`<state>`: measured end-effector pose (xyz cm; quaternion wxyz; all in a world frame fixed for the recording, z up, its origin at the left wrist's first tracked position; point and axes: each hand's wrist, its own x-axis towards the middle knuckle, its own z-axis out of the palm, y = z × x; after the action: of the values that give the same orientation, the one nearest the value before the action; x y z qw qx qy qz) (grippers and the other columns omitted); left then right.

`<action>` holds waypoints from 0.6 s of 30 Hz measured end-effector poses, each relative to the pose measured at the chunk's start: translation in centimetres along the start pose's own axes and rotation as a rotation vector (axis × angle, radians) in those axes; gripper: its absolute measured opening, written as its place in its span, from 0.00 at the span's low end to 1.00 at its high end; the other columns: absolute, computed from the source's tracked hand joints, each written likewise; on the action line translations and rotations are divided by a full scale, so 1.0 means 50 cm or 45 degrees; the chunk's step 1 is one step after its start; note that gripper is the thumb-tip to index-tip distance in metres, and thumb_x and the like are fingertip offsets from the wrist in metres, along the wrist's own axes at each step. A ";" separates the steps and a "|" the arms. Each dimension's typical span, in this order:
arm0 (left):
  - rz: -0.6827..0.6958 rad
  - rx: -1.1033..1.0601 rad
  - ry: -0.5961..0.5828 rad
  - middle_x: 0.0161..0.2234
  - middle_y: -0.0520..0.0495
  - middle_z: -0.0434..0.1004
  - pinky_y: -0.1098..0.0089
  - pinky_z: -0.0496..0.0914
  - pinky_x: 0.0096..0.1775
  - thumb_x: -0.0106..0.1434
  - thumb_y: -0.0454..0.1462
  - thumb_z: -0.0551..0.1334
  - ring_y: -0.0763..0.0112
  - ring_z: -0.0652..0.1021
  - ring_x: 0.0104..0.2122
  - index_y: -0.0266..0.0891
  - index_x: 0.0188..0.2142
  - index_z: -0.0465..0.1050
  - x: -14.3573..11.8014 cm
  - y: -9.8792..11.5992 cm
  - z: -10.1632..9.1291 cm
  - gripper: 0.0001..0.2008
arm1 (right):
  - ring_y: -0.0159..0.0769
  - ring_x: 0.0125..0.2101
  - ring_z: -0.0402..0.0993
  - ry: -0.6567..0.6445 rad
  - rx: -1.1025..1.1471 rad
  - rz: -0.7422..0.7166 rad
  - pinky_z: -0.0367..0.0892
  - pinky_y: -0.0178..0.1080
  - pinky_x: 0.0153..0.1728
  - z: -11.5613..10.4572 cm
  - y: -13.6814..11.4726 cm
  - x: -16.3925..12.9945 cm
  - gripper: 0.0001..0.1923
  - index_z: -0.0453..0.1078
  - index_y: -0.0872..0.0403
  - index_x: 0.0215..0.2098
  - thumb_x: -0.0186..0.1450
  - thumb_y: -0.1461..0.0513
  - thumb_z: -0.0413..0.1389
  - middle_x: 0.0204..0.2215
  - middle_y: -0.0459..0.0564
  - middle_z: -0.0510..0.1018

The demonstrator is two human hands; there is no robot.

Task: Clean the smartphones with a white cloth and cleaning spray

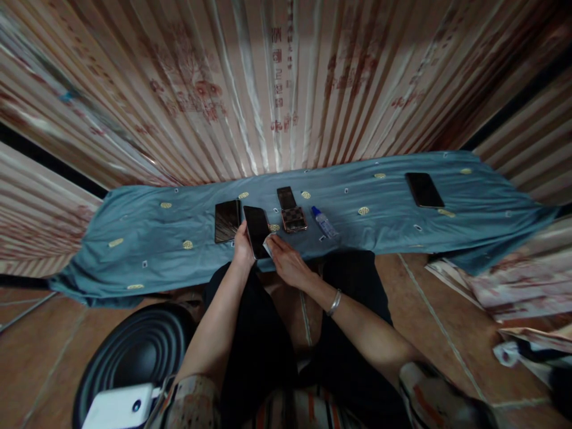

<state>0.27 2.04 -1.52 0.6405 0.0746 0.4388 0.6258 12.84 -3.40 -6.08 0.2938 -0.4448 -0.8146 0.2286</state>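
My left hand (pixel 242 247) grips the left edge of a black smartphone (pixel 257 229) at the near edge of a blue-grey cloth (pixel 152 238). My right hand (pixel 288 262) presses a small white wipe (pixel 268 245) against the phone's lower right corner; a metal bangle sits on that wrist. Just left of the held phone lies another dark phone (pixel 227 220). To its right lies a dark phone (pixel 286 197) with a checkered brown case or wallet (pixel 294 219) below it. A small clear bottle with a blue cap (pixel 323 222) lies on its side further right.
Another black phone (pixel 423 189) lies at the cloth's far right. A pleated patterned curtain (pixel 268 89) hangs behind. A black round ribbed object (pixel 134 351) and a white device (pixel 120 408) sit on the tiled floor at lower left. Crumpled fabric (pixel 513 286) lies at right.
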 end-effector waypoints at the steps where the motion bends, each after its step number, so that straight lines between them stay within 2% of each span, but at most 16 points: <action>1: 0.003 0.002 0.002 0.25 0.44 0.80 0.64 0.76 0.43 0.64 0.39 0.55 0.60 0.83 0.36 0.34 0.29 0.76 0.000 -0.001 0.000 0.14 | 0.45 0.65 0.59 0.004 0.005 0.004 0.59 0.49 0.64 0.000 0.002 0.001 0.26 0.59 0.64 0.64 0.68 0.71 0.45 0.64 0.67 0.63; 8: -0.073 0.010 0.002 0.28 0.43 0.82 0.64 0.77 0.42 0.63 0.40 0.56 0.60 0.83 0.36 0.33 0.32 0.76 0.002 -0.008 -0.001 0.14 | 0.47 0.65 0.59 0.016 0.015 0.037 0.59 0.50 0.64 -0.007 0.006 0.011 0.26 0.59 0.63 0.64 0.68 0.71 0.46 0.64 0.68 0.62; 11: -0.054 0.006 -0.007 0.29 0.43 0.82 0.64 0.77 0.42 0.63 0.40 0.56 0.60 0.83 0.35 0.33 0.31 0.76 0.002 -0.007 -0.002 0.14 | 0.48 0.64 0.59 0.004 -0.004 0.036 0.60 0.50 0.63 -0.006 0.003 0.007 0.26 0.59 0.65 0.64 0.68 0.71 0.45 0.64 0.69 0.61; 15: -0.022 0.005 -0.029 0.29 0.43 0.81 0.65 0.76 0.41 0.63 0.41 0.56 0.61 0.83 0.35 0.33 0.32 0.77 0.006 -0.002 -0.004 0.14 | 0.46 0.61 0.65 0.003 0.024 0.023 0.64 0.52 0.60 -0.002 -0.005 -0.005 0.27 0.58 0.60 0.65 0.68 0.71 0.45 0.60 0.65 0.67; 18: 0.023 0.027 -0.053 0.26 0.43 0.80 0.67 0.76 0.37 0.65 0.41 0.54 0.64 0.82 0.30 0.32 0.33 0.77 0.009 0.003 -0.005 0.17 | 0.44 0.60 0.67 0.008 0.105 0.027 0.64 0.50 0.61 -0.002 -0.007 -0.011 0.26 0.57 0.58 0.66 0.70 0.68 0.45 0.59 0.63 0.70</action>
<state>-0.07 2.35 -1.78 0.6430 0.0982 0.4312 0.6253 12.93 -4.04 -5.96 0.3119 -0.4416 -0.7989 0.2636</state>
